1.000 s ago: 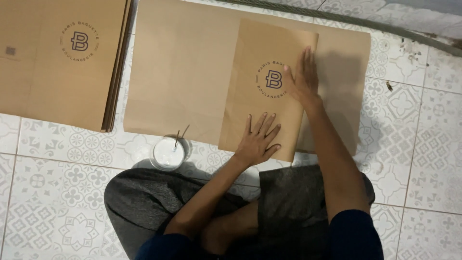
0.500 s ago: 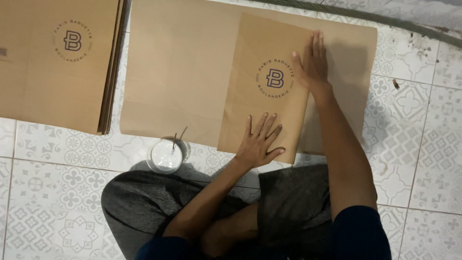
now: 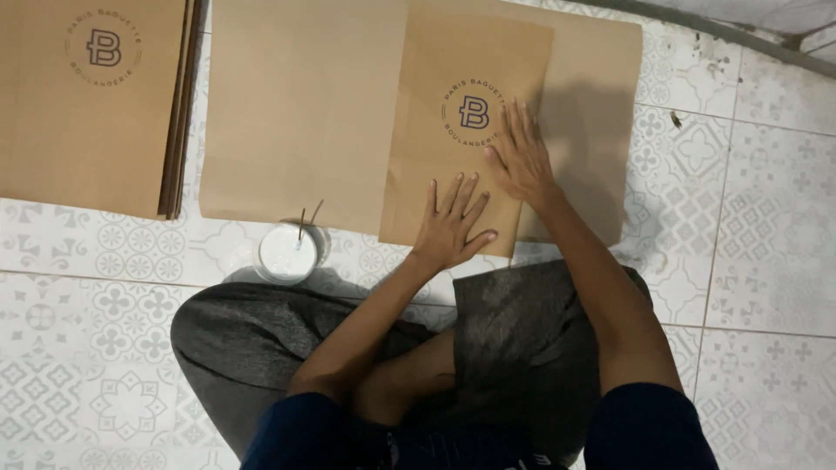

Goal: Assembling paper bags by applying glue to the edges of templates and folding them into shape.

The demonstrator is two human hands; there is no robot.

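Both hands flat on a folded brown paper piece on the tiled floor.

The patterned tile floor [image 3: 766, 261] carries a large brown paper sheet [image 3: 300, 104] at the middle of its far edge, with a stack of printed brown sheets [image 3: 87, 104] in the far left corner. On the sheet's right half lies the folded paper piece [image 3: 435, 174] (round printed emblem up). The right hand [image 3: 520, 157] presses it beside the emblem, fingers [image 3: 514, 117] straight and slightly fanned, gripping nothing. The left hand [image 3: 451, 228] lies flat on its near edge, fingers spread wide, holding nothing. Left of that hand, a small white cup [image 3: 287, 252] with a thin stick stands on the floor.
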